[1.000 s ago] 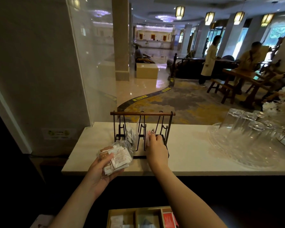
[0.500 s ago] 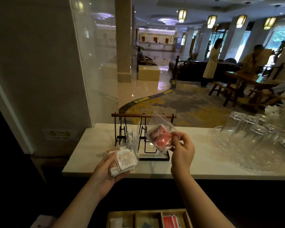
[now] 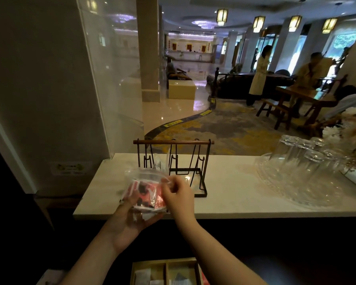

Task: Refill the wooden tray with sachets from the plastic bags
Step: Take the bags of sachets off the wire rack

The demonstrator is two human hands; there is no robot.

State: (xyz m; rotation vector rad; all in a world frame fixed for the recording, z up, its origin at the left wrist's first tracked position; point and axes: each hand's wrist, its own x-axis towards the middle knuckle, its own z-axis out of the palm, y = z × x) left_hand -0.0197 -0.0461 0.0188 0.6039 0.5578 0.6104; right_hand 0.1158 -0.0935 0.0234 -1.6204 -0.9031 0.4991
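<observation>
Foreground dim, underexposed — bright lobby lamps behind glass, glare, motion blur, wide-angle edge bending.

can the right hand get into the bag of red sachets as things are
Probably yes: the right hand already pinches the top of the bag, which the left hand holds from below; nothing lies between them.

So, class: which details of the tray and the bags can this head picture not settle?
- Wooden tray: cut off by the bottom edge; right compartment hidden behind the right forearm.
- Sachet print in the plastic bag: blurred.
- Lower bag: hidden under the red one in the left hand.
- Right hand grip: fingertips blurred.
</observation>
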